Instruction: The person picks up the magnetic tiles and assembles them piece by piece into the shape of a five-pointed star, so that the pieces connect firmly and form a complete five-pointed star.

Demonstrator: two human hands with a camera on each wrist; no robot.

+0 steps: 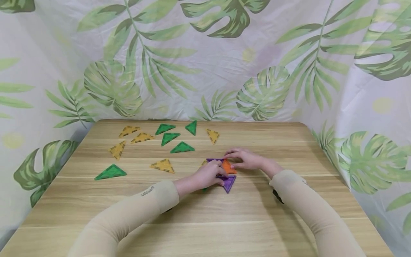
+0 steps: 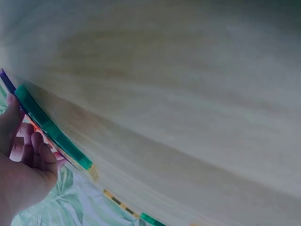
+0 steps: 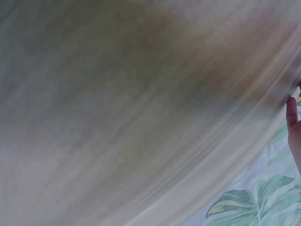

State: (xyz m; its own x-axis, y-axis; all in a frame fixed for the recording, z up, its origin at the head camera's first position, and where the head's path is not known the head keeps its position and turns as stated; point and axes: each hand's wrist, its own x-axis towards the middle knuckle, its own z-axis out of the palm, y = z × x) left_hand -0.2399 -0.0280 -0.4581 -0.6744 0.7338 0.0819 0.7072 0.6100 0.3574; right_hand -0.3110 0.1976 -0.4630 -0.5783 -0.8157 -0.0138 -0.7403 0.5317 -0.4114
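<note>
Worktop (image 1: 212, 228) has purple tile (image 1: 229, 185) at L hand's (image 1: 208, 174) thumb, fingers bent, can't tell if gripping, then orange tile (image 1: 229, 168) touching R hand (image 1: 246, 159), thumb & fingers apart, tiles prob. light, stiff, slick, best taken by edges, w/ green tiles (image 1: 182, 147) & yellow tiles (image 1: 213, 136) beyond.

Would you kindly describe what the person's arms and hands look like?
The left sleeve and right sleeve are long and pale beige. Small dark lettering, too small to read, marks the left one near its cuff, and something black shows beneath the right cuff. The left hand and right hand wear no gloves.
</note>
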